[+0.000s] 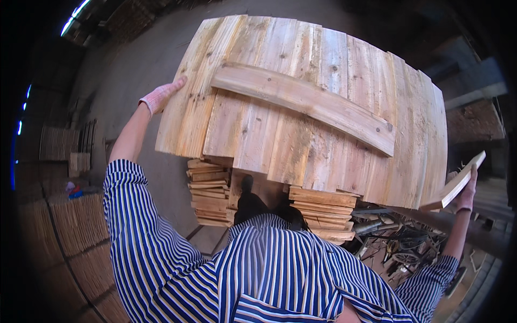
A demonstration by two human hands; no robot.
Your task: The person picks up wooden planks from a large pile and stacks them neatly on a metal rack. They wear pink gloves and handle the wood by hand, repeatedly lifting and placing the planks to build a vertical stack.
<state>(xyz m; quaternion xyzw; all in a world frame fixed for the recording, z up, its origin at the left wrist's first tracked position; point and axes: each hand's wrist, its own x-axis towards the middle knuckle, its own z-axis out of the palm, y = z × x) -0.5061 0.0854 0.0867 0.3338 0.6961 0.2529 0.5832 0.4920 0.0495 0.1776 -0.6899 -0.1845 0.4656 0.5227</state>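
No packages, labels, signs or screens anywhere I can see from here, just bare wood and tools.

My gloved left hand (pixel 160 97) grips the pale plank panel (pixel 301 107); my right hand (pixel 466 194) holds a loose wooden board (pixel 455 185).
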